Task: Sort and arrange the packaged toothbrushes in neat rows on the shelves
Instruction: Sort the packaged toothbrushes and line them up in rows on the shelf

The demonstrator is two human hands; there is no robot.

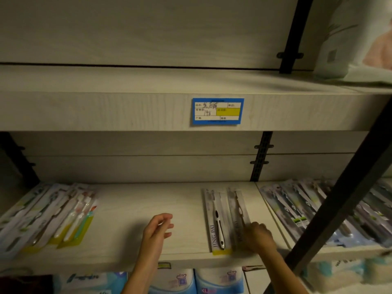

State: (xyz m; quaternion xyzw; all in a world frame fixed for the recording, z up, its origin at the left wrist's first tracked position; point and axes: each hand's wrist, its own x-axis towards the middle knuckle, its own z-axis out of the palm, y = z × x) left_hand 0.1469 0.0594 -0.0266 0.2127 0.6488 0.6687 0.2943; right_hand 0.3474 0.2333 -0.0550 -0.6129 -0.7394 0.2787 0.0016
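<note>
Two packaged toothbrushes lie side by side on the middle shelf [131, 209]: one with a black and white handle [216, 221] and, to its right, one with a brown handle [238, 206]. My right hand [257, 235] rests on the lower end of the brown-handled pack, fingers bent over it. My left hand [158, 228] hovers above the bare shelf to the left, fingers loosely curled and holding nothing. A fanned pile of toothbrush packs [48, 215] lies at the shelf's left end.
A dense row of toothbrush packs [314, 211] fills the neighbouring shelf on the right, behind a dark slanted post [343, 200]. The upper shelf carries a blue price label [218, 111]. Blue and white packages [218, 281] sit below the shelf.
</note>
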